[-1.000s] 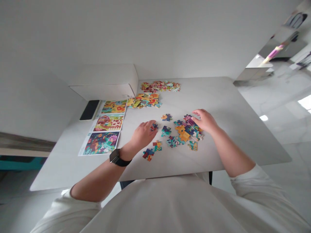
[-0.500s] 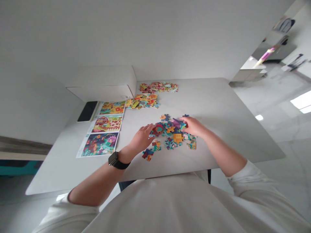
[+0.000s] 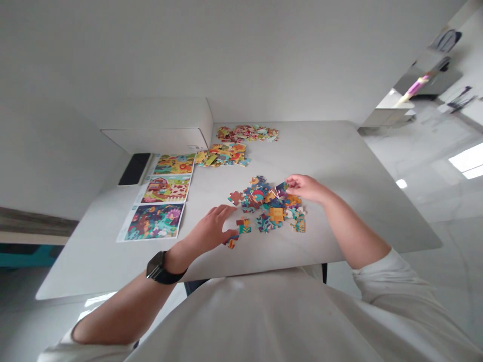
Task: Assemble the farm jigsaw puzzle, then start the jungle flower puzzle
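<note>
While our left hand (image 3: 210,229) is spread, fingers apart, thumb at a blue-and-red piece (image 3: 231,244), our right hand (image 3: 306,188) is pinched together on a tilted puzzle piece (image 3: 281,189) above the loose pile (image 3: 276,215) between both hands. Beyond the left hand, we see printed pictures (image 3: 166,189) and a white box (image 3: 151,140), its interior hidden, its small print (image 3: 192,148) illegible.

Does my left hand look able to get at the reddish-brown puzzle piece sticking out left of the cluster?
Probably yes: the left hand is open close by, and nothing seems to lie over the reddish-brown puzzle piece or block the way to it.
</note>
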`<state>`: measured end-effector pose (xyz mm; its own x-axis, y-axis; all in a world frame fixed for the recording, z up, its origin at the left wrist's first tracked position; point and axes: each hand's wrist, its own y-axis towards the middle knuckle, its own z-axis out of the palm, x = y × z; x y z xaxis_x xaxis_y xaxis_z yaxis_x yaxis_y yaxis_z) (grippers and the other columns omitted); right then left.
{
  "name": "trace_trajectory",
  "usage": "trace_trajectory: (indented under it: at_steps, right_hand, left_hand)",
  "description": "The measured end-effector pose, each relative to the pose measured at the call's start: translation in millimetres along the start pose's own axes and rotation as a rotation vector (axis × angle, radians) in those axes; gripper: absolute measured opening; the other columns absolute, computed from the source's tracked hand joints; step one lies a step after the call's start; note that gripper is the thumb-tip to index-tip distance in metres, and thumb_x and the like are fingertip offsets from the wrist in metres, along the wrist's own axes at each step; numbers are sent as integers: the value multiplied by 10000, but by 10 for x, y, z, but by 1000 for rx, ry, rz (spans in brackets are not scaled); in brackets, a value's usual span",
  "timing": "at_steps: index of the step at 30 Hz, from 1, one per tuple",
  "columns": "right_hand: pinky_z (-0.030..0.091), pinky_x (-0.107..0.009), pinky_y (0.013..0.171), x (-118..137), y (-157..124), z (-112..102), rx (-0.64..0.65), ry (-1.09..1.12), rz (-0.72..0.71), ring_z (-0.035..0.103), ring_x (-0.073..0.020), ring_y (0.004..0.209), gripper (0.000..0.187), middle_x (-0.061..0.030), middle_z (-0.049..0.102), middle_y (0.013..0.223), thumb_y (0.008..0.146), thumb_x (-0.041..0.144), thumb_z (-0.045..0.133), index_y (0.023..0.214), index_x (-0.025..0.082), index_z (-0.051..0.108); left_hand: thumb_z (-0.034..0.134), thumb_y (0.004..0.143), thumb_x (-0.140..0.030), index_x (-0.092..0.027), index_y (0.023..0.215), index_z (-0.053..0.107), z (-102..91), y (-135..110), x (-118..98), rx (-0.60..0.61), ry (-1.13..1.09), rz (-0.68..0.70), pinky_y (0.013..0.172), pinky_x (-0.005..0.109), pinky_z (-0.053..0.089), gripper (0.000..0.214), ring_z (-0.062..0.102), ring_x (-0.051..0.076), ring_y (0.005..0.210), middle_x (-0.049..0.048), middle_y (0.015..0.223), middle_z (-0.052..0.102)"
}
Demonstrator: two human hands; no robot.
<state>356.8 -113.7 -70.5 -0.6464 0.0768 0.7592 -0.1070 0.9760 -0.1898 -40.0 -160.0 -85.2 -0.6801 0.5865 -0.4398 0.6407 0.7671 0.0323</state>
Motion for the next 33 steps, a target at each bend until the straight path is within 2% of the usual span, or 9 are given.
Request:
trace_trajectory:
  at_steps: [4, 7, 10, 13, 17, 21, 25, 28, 33]
  right_hand:
    - [550, -405, 993, -60, -138, 70, -40, -503, -16, 705, -306, 1103, 400, -132, 733, 1189, 824, 388, 870, 1184, 239, 781]
    - [538, -421, 1025, -108, -252, 133, 10, -615, -39, 668, -351, 1199, 596, -155, 680, 1296, 736, 456, 950, 1257, 242, 754]
    - [532, -405, 1001, -95, -302, 161, 4, -656, -32, 669, -327, 1161, 545, -137, 673, 1261, 703, 431, 976, 1155, 235, 744]
    - [526, -335, 868, -45, -314, 146, 35, -622, -12, 688, -264, 1004, 429, -83, 713, 1100, 714, 379, 960, 1024, 227, 706]
    - [452, -259, 657, -59, -326, 91, 82, -446, 10, 654, -185, 758, 357, 11, 725, 865, 754, 337, 894, 1035, 248, 692]
    - [465, -244, 636, -188, -268, -13, 98, -247, -24, 680, -174, 757, 321, 10, 779, 902, 776, 333, 827, 1077, 251, 751]
    - [476, -254, 618, -291, -180, -167, 89, -172, 3, 693, -186, 726, 189, 15, 790, 815, 806, 398, 769, 922, 250, 792]
    - [462, -257, 589, -271, -160, -260, 16, -143, -2, 672, -184, 671, 237, 14, 772, 750, 796, 455, 767, 891, 239, 794]
    - [518, -308, 720, -53, -172, -224, -272, -144, -54, 693, -212, 773, 225, -39, 797, 868, 846, 408, 721, 947, 221, 794]
  left_hand:
    - [792, 887, -320, -272, 1415, 623, -20, -239, 3, 75, 28, 16, 1129, 497, 520, 556, 611, 329, 1286, 118, 1440, 609]
    - [749, 898, -243, -273, 1232, 697, -24, -260, -23, 83, 22, 13, 1089, 471, 530, 339, 632, 294, 1194, 97, 1364, 609]
    - [715, 900, -196, -245, 1089, 701, -41, -194, -51, 99, 26, 19, 1074, 474, 522, 196, 632, 291, 1166, 100, 1295, 620]
    - [685, 906, -177, -233, 1064, 676, -62, -123, -79, 137, 28, 32, 1038, 462, 527, 168, 642, 288, 1128, 99, 1208, 653]
    - [673, 902, -177, -234, 1130, 646, -65, -75, -81, 136, 31, 47, 1015, 448, 526, 237, 652, 290, 1108, 88, 1142, 686]
    - [697, 908, -225, -227, 1140, 654, -61, -55, -8, 170, 32, 44, 969, 431, 535, 236, 663, 285, 1067, 95, 1117, 687]
    - [727, 889, -266, -242, 1054, 674, -82, -53, 63, 165, 26, 39, 966, 423, 535, 174, 670, 288, 1062, 92, 1092, 684]
    - [747, 852, -275, -242, 1000, 667, -132, -61, 69, 151, -21, 3, 925, 392, 541, 172, 694, 273, 1012, 72, 1038, 706]
    - [678, 855, -251, -252, 946, 663, -278, 13, 80, 193, -248, -220, 680, 277, 488, 93, 708, 188, 769, -11, 830, 748]
